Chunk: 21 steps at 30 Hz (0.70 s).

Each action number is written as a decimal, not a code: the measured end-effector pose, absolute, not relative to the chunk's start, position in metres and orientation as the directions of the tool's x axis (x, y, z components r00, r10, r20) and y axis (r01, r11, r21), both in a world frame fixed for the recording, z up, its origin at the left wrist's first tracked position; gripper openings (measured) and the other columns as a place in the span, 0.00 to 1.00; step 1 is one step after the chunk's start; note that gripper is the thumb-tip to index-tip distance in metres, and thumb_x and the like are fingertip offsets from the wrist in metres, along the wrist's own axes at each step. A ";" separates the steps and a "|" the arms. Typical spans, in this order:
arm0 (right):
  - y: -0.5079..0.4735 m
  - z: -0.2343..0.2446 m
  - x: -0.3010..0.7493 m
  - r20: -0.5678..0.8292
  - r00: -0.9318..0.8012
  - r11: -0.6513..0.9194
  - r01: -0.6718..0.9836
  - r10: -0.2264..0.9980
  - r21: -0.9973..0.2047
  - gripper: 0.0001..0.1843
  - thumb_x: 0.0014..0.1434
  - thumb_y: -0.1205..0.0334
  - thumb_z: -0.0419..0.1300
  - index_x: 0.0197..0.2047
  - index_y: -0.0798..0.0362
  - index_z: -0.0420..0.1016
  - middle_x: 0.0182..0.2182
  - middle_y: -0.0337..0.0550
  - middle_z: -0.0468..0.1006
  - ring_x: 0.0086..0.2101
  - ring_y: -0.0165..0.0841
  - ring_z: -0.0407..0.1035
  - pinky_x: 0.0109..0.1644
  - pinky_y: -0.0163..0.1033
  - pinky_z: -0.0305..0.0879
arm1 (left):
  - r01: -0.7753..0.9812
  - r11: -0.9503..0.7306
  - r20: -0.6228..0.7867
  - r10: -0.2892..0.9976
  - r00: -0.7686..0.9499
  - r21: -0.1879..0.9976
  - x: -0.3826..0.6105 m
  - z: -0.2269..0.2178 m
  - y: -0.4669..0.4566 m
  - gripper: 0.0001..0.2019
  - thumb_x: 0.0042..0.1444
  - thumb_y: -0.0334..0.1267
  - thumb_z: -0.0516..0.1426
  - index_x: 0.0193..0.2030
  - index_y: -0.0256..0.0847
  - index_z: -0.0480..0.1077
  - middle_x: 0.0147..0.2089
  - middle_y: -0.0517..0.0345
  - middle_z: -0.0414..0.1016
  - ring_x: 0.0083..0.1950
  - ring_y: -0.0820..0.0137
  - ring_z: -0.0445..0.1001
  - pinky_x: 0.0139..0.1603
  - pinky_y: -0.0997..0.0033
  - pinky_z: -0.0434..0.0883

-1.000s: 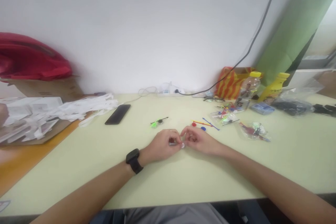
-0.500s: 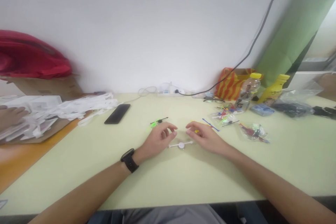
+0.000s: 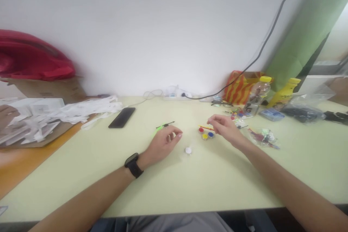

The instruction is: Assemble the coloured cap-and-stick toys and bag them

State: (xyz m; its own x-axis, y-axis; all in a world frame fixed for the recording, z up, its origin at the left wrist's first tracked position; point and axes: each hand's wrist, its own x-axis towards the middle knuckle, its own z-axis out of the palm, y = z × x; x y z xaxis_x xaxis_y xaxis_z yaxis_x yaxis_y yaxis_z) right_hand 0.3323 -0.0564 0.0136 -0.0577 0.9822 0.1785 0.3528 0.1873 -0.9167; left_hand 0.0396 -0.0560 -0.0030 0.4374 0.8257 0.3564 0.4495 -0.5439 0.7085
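On the table a small white disc (image 3: 188, 150) lies between my hands; the white stick across it is no longer clearly visible. My left hand (image 3: 164, 141) rests to its left, fingers loosely curved, with nothing visible in them. Behind that hand shows a bright green piece (image 3: 160, 128) with a thin black stick (image 3: 170, 123). My right hand (image 3: 225, 128) hovers at the right, fingers bent and seemingly empty. Near its fingertips are red (image 3: 201, 130), yellow (image 3: 204, 136) and blue (image 3: 210, 135) discs, beside a red and yellow stick (image 3: 206, 127).
A black phone (image 3: 121, 117) lies at the left, near white strips (image 3: 89, 108). Clear bags of coloured parts (image 3: 263, 137), a clear bottle (image 3: 257, 96) and a yellow bottle (image 3: 284, 94) stand or lie right. Another person's hand (image 3: 7, 115) is at far left.
My right hand has moved right and back, uncovering the coloured discs and covering the blue stick. The white stick over the disc has faded from view. My left hand has barely moved.
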 end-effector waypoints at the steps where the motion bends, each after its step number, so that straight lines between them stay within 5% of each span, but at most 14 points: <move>1: -0.052 0.012 0.337 0.215 -0.065 0.222 0.442 0.974 -0.869 0.21 0.64 0.41 0.59 0.34 0.51 0.75 0.21 0.37 0.69 0.23 0.32 0.62 0.28 0.38 0.56 | 0.456 -0.550 0.360 0.823 0.440 0.700 0.039 -0.003 -0.055 0.11 0.70 0.45 0.55 0.47 0.43 0.77 0.41 0.58 0.79 0.36 0.71 0.73 0.34 0.71 0.69; 5: -0.037 0.002 0.357 0.308 -0.144 0.299 0.781 0.940 -0.548 0.10 0.64 0.55 0.58 0.36 0.51 0.77 0.28 0.42 0.79 0.28 0.36 0.69 0.35 0.40 0.59 | 0.486 -0.581 0.378 0.806 0.456 0.654 0.037 -0.001 -0.054 0.10 0.70 0.43 0.55 0.45 0.43 0.77 0.40 0.58 0.78 0.35 0.71 0.71 0.35 0.69 0.68; 8: -0.031 -0.004 0.367 0.256 -0.205 0.298 0.862 0.945 -0.410 0.07 0.62 0.63 0.59 0.37 0.50 0.79 0.36 0.44 0.82 0.34 0.37 0.73 0.38 0.40 0.61 | 0.506 -0.599 0.380 0.794 0.474 0.621 0.035 0.000 -0.055 0.09 0.70 0.42 0.55 0.44 0.43 0.76 0.40 0.59 0.78 0.35 0.71 0.70 0.36 0.69 0.68; 21: -0.033 -0.009 0.366 0.188 -0.282 0.332 0.878 0.941 -0.344 0.06 0.60 0.68 0.57 0.35 0.50 0.75 0.35 0.43 0.81 0.35 0.36 0.73 0.38 0.38 0.59 | 0.519 -0.625 0.395 0.777 0.491 0.583 0.035 0.001 -0.057 0.08 0.70 0.40 0.56 0.42 0.44 0.75 0.40 0.60 0.78 0.36 0.71 0.70 0.38 0.68 0.68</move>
